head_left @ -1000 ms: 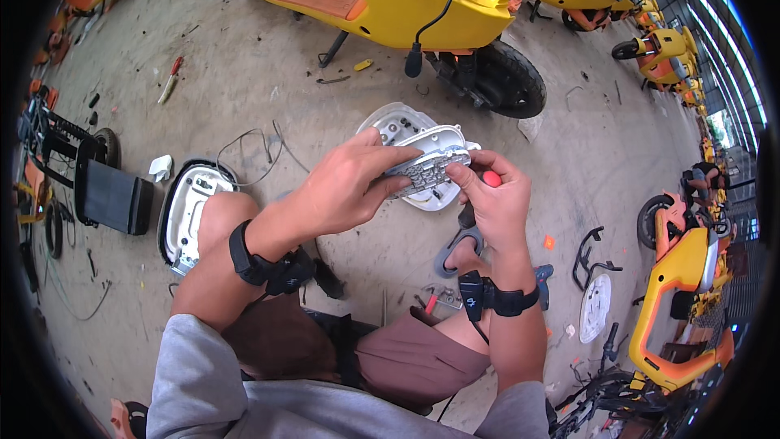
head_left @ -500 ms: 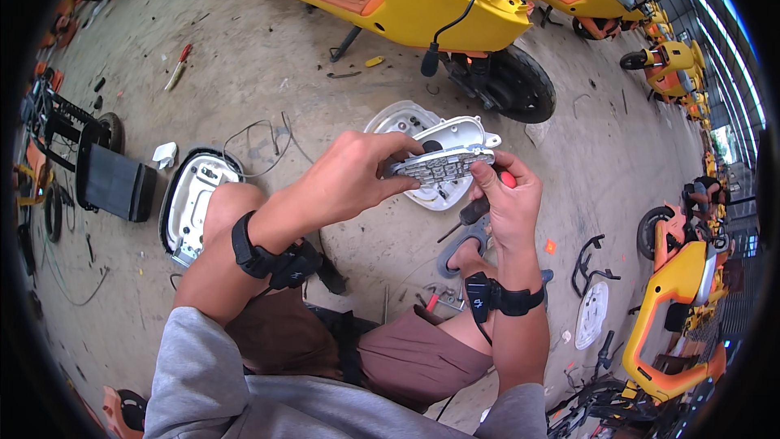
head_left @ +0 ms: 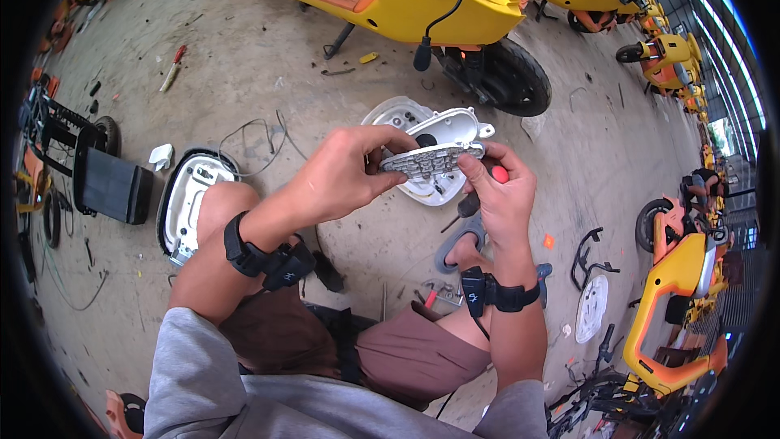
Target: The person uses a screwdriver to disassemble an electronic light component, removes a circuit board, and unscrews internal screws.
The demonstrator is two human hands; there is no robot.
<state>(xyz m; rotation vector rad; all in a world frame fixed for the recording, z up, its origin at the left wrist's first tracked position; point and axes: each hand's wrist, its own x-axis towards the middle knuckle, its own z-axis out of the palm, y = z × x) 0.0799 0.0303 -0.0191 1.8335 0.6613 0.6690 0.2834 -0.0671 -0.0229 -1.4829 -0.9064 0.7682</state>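
Note:
My left hand (head_left: 345,169) grips the left end of a grey gridded plate (head_left: 435,162), thumb below and fingers above. Joined or held against the plate is a white oval housing (head_left: 457,127), its hollow side facing up. My right hand (head_left: 505,195) pinches the right end of the plate with its thumb. Tucked in that same hand is a screwdriver (head_left: 469,206) with a red and dark handle, its shaft pointing down and left. Beneath, a white rounded cover (head_left: 388,114) lies on the floor, partly hidden by the hands and housing.
A second white cover with a black rim (head_left: 193,171) lies by my left knee. Ahead stands a yellow scooter (head_left: 406,0); another yellow frame (head_left: 650,325) is at the right. A red-handled tool (head_left: 177,57), loose wire (head_left: 264,142) and a black box (head_left: 114,183) are on the floor.
Both hands, with the plate and housing, have shifted slightly left in the picture. The grip looks the same, and the screwdriver stays in my right hand.

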